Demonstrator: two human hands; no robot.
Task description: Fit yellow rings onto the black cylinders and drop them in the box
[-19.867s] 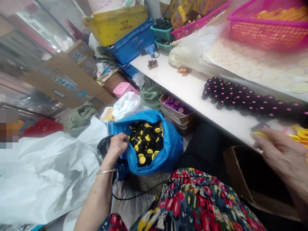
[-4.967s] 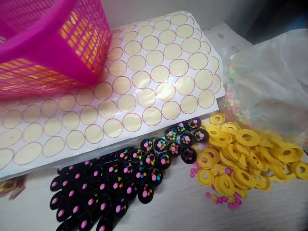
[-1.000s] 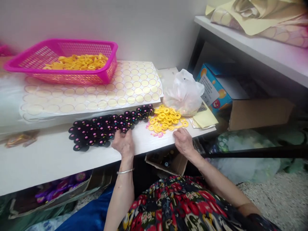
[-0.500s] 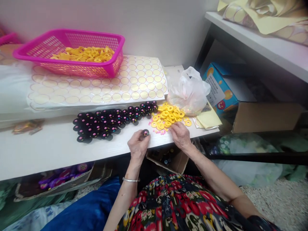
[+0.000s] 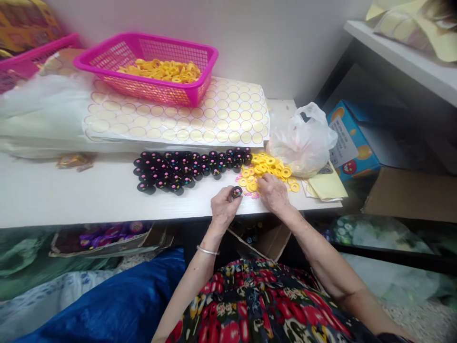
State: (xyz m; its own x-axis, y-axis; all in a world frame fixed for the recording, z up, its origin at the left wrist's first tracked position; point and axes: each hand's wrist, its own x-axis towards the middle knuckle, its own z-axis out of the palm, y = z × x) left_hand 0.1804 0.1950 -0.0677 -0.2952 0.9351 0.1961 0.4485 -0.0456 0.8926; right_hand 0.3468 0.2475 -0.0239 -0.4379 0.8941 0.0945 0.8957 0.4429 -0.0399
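Note:
My left hand (image 5: 224, 206) is closed around a small black round cap (image 5: 236, 191), which has a pink dot and coloured specks on top. At the edge of a heap of yellow plastic rings (image 5: 269, 164), my right hand (image 5: 274, 191) has its fingers drawn together. Its fingertips touch the heap, and whatever is between them is hidden. Tiny pink beads (image 5: 254, 195) lie scattered beside the rings. To the left, many black caps with pink dots (image 5: 164, 169) stand close together on the white table.
Behind the caps, a pink basket (image 5: 193, 95) of yellow rings rests on sticker sheets (image 5: 228, 138). A tied plastic bag (image 5: 309, 143) sits right of the rings, beside folded yellow paper (image 5: 326, 185). Under the table edge is an open cardboard box (image 5: 273, 238); a blue carton (image 5: 357, 147) stands right.
The camera view has shifted, so the table things appear further right. My left hand still holds the black cap, now turned more upright. My right hand stays at the ring heap, fingers bent in more.

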